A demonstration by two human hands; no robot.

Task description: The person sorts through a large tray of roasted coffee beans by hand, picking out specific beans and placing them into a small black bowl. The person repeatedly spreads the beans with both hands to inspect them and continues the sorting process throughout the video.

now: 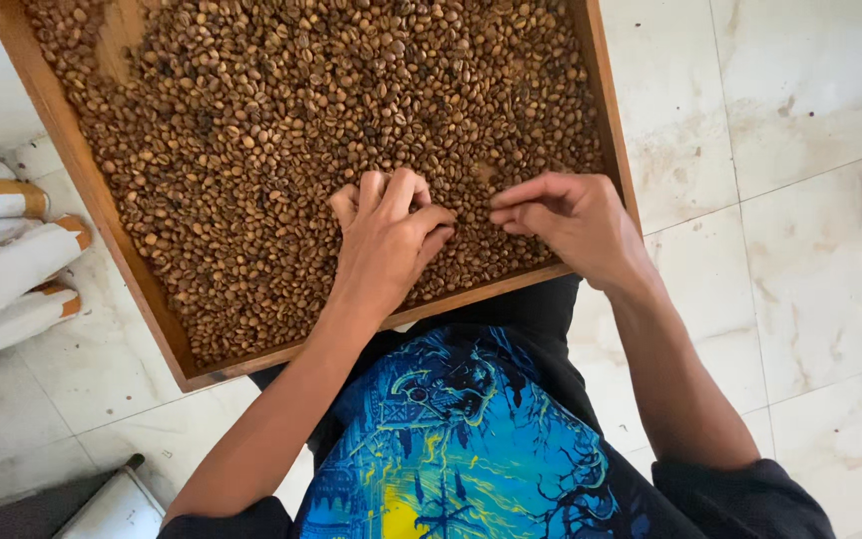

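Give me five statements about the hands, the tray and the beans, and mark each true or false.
1. The wooden tray is covered with brown coffee beans. True.
2. The left hand rests palm down on the beans, fingers curled into them. True.
3. The right hand hangs outside the tray, over the floor. False: it is over the beans near the tray's right corner, fingers drawn together.
4. The tray stands on a dark carpet. False: pale marbled floor tiles lie around it.
5. Rolled white cloth bundles with orange edges lie left of the tray. True.
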